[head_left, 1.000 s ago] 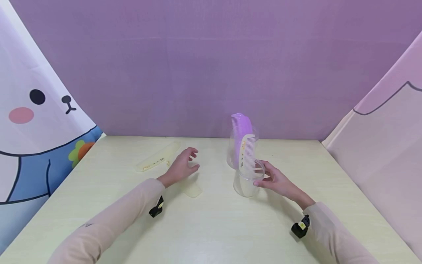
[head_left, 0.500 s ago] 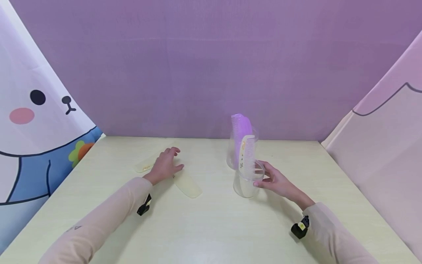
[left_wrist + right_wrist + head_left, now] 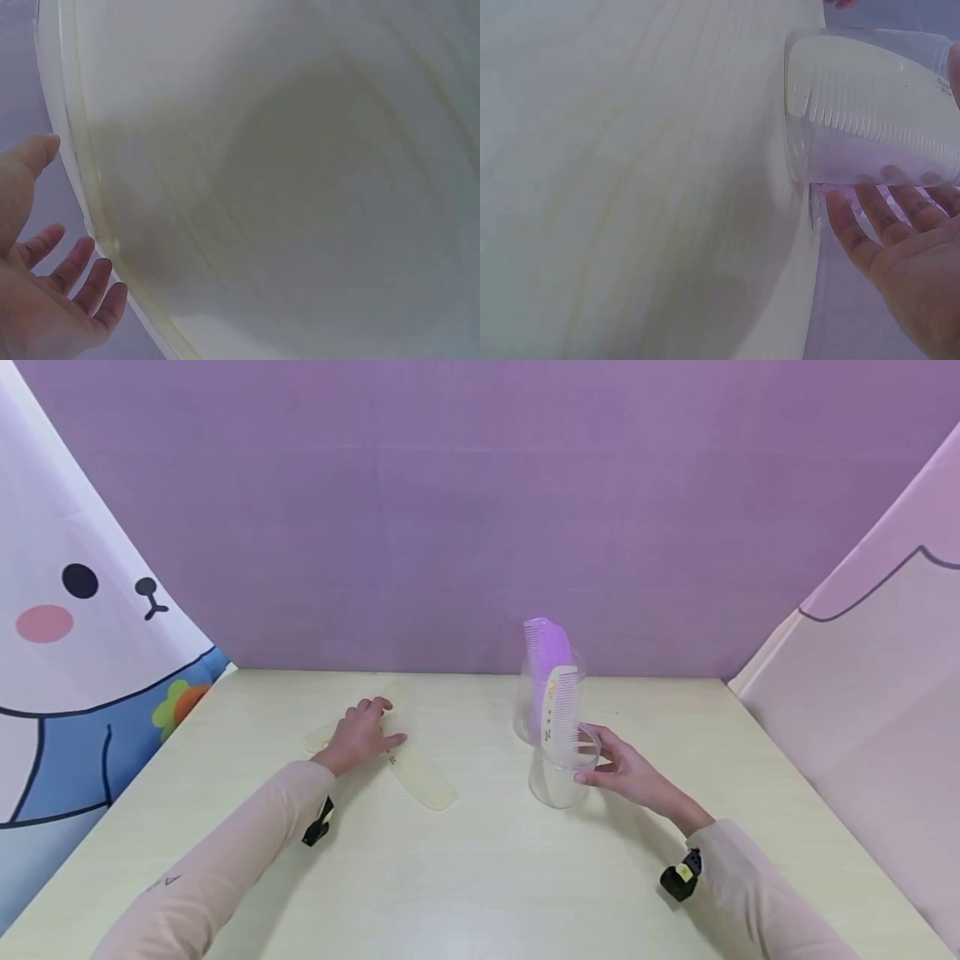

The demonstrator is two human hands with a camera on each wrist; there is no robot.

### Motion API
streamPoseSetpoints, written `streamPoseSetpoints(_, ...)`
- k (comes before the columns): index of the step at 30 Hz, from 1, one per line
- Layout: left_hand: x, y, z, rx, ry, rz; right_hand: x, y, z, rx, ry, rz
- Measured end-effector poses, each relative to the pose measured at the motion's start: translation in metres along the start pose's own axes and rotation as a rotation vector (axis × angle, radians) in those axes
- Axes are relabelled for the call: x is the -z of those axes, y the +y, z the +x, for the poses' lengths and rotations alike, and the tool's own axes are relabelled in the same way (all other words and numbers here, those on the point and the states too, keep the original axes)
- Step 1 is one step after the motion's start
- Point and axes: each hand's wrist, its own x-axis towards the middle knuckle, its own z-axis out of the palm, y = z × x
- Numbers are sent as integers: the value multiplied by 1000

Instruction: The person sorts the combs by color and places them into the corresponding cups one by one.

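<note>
On the right of the head view, my right hand [image 3: 633, 775] grips the rim of a clear plastic cup [image 3: 551, 787], thumb in front and fingers behind. A cream comb [image 3: 561, 706] stands upright in that cup, its teeth facing right. In the right wrist view the white comb [image 3: 855, 82] shows through the cup wall. To the left, my left hand [image 3: 356, 739] is low over two pale yellow combs lying on the table. One comb [image 3: 423, 781] points toward the front right; the hand partly covers the other comb [image 3: 393, 693]. Nothing shows between the left fingers [image 3: 94, 285].
Just behind the gripped cup stands a second clear cup [image 3: 522, 714] with a purple comb [image 3: 553, 643] upright in it. The pale wooden table [image 3: 480, 877] meets a purple cloth backdrop [image 3: 450, 527] at its far edge. A cartoon-print cloth [image 3: 97, 668] hangs at the left.
My left hand has moved left across the pale yellow combs, uncovering more of the front one. My right hand stays on the cup, and the cream comb in it has not moved.
</note>
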Motion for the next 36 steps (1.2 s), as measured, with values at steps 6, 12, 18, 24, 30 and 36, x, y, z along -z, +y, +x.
streamPoseSetpoints(6, -1, -2, 0, -9, -14, 35, 0, 0, 0, -6, 1, -5)
streamPoseSetpoints(12, -1, -1, 0, -26, -16, 41, 0, 0, 0, -6, 1, 0)
streamPoseSetpoints(18, -4, -3, 2, -36, -38, 37, 0, 0, 0, -7, 6, -6)
streamPoseSetpoints(24, -3, -1, 2, -43, -61, 21, -1, -1, 0, -10, 8, -8)
streamPoseSetpoints(30, -1, 2, 2, -62, -79, -12, -1, -3, 0, -7, 3, -2)
streamPoseSetpoints(36, -5, 2, 6, -72, -99, -20, -1, -3, 0, -7, 3, -5)
